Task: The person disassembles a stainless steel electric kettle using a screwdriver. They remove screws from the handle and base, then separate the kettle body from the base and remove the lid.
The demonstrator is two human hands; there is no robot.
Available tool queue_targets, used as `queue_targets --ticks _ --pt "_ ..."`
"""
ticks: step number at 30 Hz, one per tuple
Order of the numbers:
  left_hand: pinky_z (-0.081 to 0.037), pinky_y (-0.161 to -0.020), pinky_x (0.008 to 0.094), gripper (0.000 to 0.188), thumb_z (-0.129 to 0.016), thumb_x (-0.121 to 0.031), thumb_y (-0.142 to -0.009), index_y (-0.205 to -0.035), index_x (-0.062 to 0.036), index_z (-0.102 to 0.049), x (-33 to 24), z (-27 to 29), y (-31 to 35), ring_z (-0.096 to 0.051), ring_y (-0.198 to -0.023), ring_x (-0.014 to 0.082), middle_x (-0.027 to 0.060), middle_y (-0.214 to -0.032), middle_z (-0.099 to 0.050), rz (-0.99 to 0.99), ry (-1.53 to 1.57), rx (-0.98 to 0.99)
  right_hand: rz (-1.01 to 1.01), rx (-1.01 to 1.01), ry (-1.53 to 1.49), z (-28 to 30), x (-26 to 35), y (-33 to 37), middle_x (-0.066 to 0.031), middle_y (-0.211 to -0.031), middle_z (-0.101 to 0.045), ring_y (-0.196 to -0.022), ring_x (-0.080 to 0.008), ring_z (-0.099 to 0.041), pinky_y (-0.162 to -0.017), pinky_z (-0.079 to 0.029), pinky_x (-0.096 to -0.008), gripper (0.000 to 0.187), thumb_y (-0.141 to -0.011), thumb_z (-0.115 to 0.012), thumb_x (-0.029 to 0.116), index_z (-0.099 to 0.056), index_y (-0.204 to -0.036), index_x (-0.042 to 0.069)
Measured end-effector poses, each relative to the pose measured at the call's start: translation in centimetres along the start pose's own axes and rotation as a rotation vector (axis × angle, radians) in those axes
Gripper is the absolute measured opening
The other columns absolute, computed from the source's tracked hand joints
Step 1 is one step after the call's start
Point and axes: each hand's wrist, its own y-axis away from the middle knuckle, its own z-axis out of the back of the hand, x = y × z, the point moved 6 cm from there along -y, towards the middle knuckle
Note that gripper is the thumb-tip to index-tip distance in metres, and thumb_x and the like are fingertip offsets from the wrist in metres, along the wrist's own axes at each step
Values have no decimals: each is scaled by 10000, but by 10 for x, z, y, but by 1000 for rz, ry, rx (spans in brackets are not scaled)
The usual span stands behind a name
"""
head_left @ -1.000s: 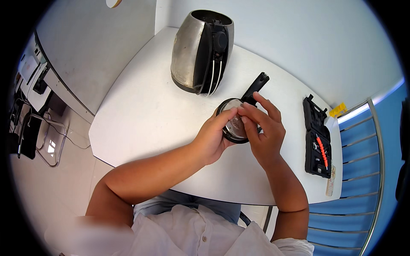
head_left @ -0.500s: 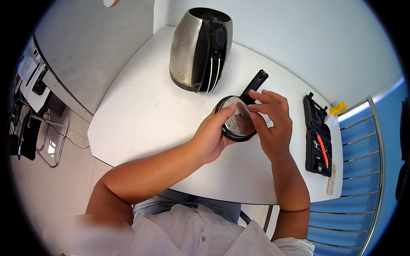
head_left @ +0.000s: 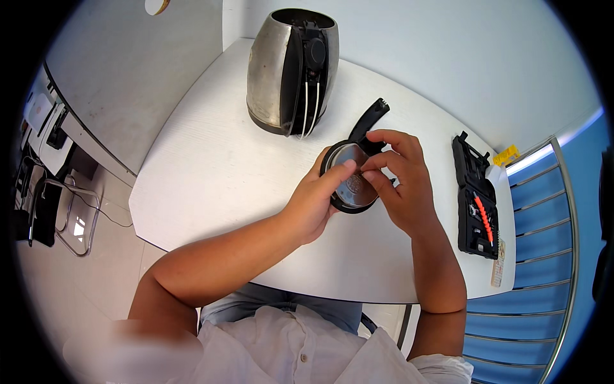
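My left hand (head_left: 314, 200) grips a round kettle lid (head_left: 353, 192) with a black rim and a shiny metal face, its thumb lying on the metal. Over the lid's right side, my right hand (head_left: 404, 182) has thumb and forefinger pinched together at the metal face. Whatever may be between those fingertips is too small to make out. Just beyond the lid, a curved black plastic handle piece (head_left: 371, 119) points away; its near end is partly hidden by my right fingers. A steel kettle (head_left: 268, 77) stands upright farther back, lidless, with two white wires hanging down its black handle side.
At the right of the white table (head_left: 198, 185) lies an open black tool case (head_left: 476, 217) holding a red-orange flexible shaft (head_left: 483, 219). A small yellow item (head_left: 506, 155) sits behind it. A metal railing (head_left: 563, 224) runs along the right, a wall behind.
My right thumb and forefinger have closed into a pinch at the lid's face, where the fingers were spread before. My left hand keeps its hold. The view has shifted slightly.
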Motion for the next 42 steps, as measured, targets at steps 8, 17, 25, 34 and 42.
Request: queue_targets --ticks 8,17,25,34,42 --pt "-462 -873 305 424 -544 -265 -894 -1257 -111 -388 -6 -5 3 -519 -1053 136 56 -1150 -501 -75 -83 11 24 60 38 2 1 0 -51 -1159 -505 -1110 -244 -418 -915 -386 -352 63 -729 -658 15 -633 -770 58" --pt "-406 -892 279 386 -534 -252 -901 -1233 -94 -416 -5 -2 0 -488 -1050 108 40 -1120 -514 -165 -223 16 11 85 48 2 2 0 -46 -1108 -516 -1062 -249 -445 -889 -401 -355 85 -698 -678 6 -624 -746 50" --pt "-396 -904 279 398 -520 -235 -911 -1260 -89 -397 -4 -5 -1 -484 -1054 107 41 -1125 -518 -181 -253 74 -5 71 10 5 -3 -1 -32 -1079 -518 -1071 -241 -432 -878 -405 -346 105 -693 -691 8 -600 -721 51" --pt "-395 -910 282 415 -526 -252 -909 -1265 -87 -392 -3 -5 1 -483 -1058 111 50 -1136 -512 -179 -227 51 19 115 -7 4 -6 -3 -18 -1065 -521 -1084 -236 -417 -897 -387 -349 102 -690 -704 26 -614 -720 65" --pt "-390 -923 295 398 -519 -243 -910 -1255 -85 -398 -4 -5 1 -479 -1072 123 50 -1139 -507 -171 -241 62 50 85 25 2 -2 -1 -23 -1046 -528 -1053 -245 -435 -891 -378 -358 139 -676 -706 17 -586 -728 64"
